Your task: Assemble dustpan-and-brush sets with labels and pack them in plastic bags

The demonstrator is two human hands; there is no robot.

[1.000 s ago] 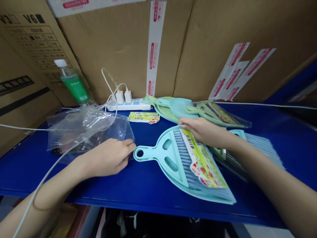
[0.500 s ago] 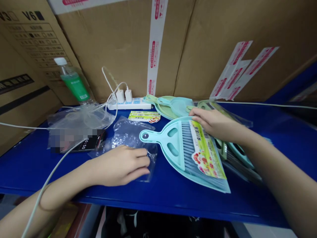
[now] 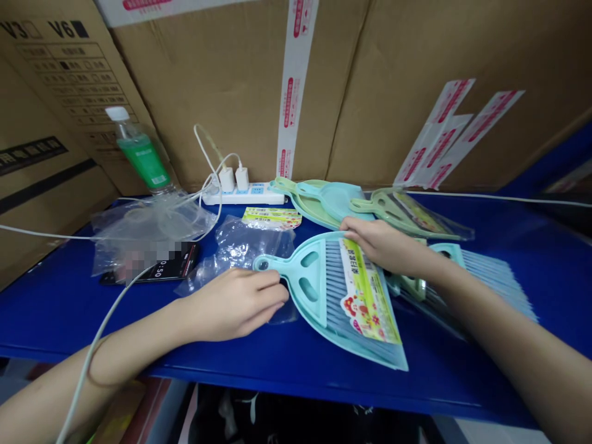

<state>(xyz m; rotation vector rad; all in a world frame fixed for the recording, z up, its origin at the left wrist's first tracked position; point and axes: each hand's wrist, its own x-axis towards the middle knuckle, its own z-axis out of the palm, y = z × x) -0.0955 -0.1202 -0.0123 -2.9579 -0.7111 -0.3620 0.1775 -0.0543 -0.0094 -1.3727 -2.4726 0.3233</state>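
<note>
A light-blue dustpan (image 3: 309,314) with a matching brush (image 3: 337,277) nested on it lies tilted in front of me. A yellow-green printed card (image 3: 365,296) sits across the bristles. My right hand (image 3: 382,243) grips the far edge of this set, its fingers closed over the rim. At the handle end, my left hand (image 3: 245,302) has its fingers curled against the handle; the fingertips' underside is hidden. A crumpled clear plastic bag (image 3: 240,243) lies beyond the left hand. Under and beside my right forearm are another blue brush (image 3: 497,277) and a green handle (image 3: 419,288).
Behind lie green and blue dustpans (image 3: 340,197) and a bagged green set (image 3: 407,213). More printed cards (image 3: 271,217), a power strip (image 3: 250,196), a phone (image 3: 178,265), loose cables and a bottle (image 3: 143,157) stand left. Cardboard boxes (image 3: 222,80) wall the blue table's (image 3: 324,382) back.
The dustpan and brush set has shifted left and slightly toward me with my right hand. My left hand has reached its handle. The blue brush at right shows more.
</note>
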